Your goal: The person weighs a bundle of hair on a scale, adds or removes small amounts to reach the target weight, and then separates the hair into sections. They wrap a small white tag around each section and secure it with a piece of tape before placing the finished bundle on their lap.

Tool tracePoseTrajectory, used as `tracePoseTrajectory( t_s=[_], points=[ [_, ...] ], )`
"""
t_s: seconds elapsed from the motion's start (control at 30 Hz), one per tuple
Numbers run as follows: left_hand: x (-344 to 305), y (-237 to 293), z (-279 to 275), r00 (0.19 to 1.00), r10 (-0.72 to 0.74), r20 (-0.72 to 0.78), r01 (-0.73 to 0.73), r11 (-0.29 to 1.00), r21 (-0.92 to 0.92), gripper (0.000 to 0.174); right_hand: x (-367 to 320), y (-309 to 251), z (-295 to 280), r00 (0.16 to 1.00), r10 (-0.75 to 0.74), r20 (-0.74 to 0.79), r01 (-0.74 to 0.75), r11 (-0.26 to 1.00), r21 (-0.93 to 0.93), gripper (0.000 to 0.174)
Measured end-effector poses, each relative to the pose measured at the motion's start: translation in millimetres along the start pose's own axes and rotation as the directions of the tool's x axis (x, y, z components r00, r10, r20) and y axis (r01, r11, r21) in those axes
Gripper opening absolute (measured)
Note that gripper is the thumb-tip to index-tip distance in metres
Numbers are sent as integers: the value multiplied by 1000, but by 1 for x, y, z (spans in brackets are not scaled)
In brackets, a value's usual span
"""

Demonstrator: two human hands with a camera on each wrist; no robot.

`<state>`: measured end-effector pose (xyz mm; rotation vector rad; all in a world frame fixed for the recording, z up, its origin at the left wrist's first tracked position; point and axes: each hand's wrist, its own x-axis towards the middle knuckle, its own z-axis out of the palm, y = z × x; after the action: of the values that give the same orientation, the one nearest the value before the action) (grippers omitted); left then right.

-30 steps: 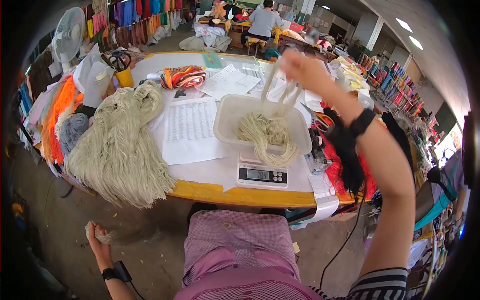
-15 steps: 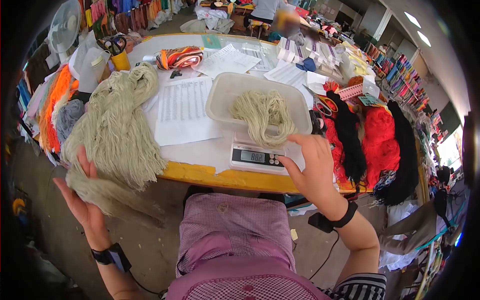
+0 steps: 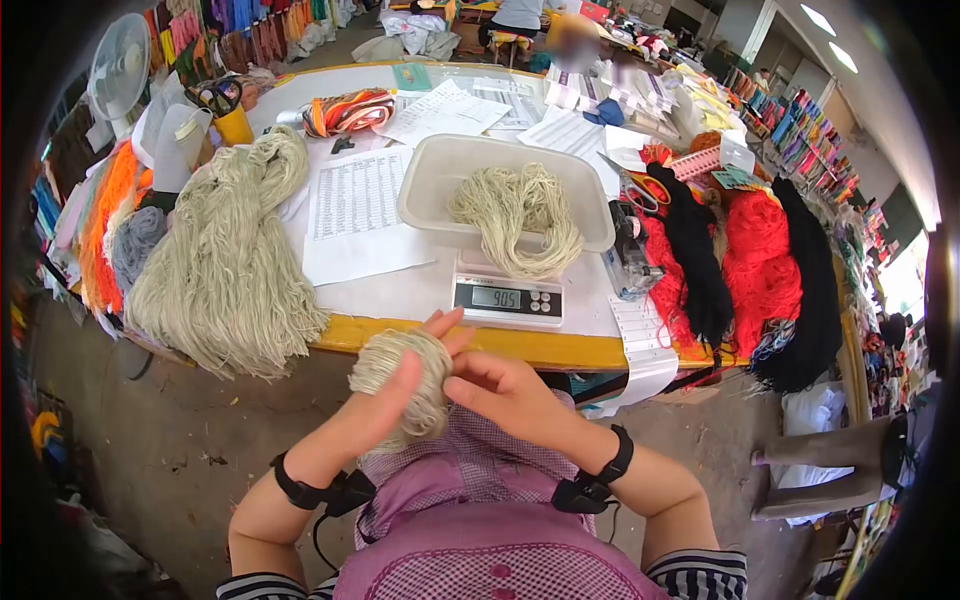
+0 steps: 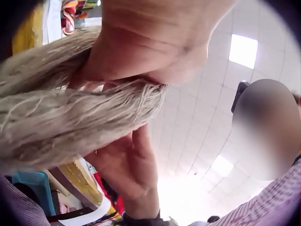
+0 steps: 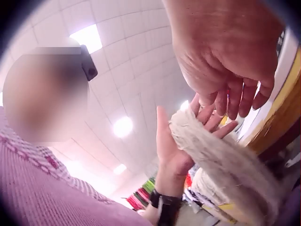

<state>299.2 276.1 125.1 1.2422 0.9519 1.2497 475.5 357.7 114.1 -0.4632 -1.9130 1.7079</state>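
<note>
In front of the apron, my left hand (image 3: 385,405) carries a looped hank of pale green-beige yarn (image 3: 415,370). The strands lie across the palm between thumb and fingers, and the fingers reach out straight past them in the right wrist view. My right hand (image 3: 515,400) is beside the hank's right edge, fingers loosely bent and thumb apart. In the left wrist view its palm faces up below the strands. A translucent plastic tub (image 3: 425,190) with a similar pale hank (image 3: 520,215) inside sits on a digital scale (image 3: 510,300), whose display shows lit digits.
A large pale yarn bundle (image 3: 215,270) hangs over the table's left edge. Printed sheets (image 3: 355,200) lie left of the tub. To the right are scissors (image 3: 640,188), red yarn (image 3: 760,260) and black yarn (image 3: 810,290). A fan (image 3: 120,75) stands back left.
The right hand first let pale yarn down into the tub, then drew back from the scale to the apron. The left hand came from the left with its hank to meet it.
</note>
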Motion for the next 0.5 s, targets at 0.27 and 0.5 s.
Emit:
tracePoseTrajectory(
  t_s=[0.27, 0.5],
  points=[
    [4, 3, 4, 982, -132, -137, 146, 984, 99, 46, 2, 4, -10, 978, 198, 62, -207, 962, 181, 27],
    [5, 14, -8, 859, -155, -488, -32, 935, -353, 33, 41, -31, -65, 752, -631, -190, -3, 285, -959, 49]
  ],
)
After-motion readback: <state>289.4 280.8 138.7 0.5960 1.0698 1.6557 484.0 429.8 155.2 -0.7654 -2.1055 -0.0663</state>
